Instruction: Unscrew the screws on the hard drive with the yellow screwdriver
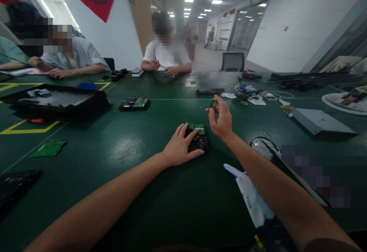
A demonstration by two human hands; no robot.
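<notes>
While your left hand (180, 147) lies flat on the left edge of the hard drive (200, 142), grip open and fingers spread, it seems to pin the drive to the green worktop (137, 191) so it cannot slide. Your right hand (220, 124) hovers just beyond the drive, grip closed on a small yellow-and-black screwdriver (213, 104) pinched at the fingertips, probably for fine control; a white glove (252, 202) lies right of the drive, nearer you
</notes>
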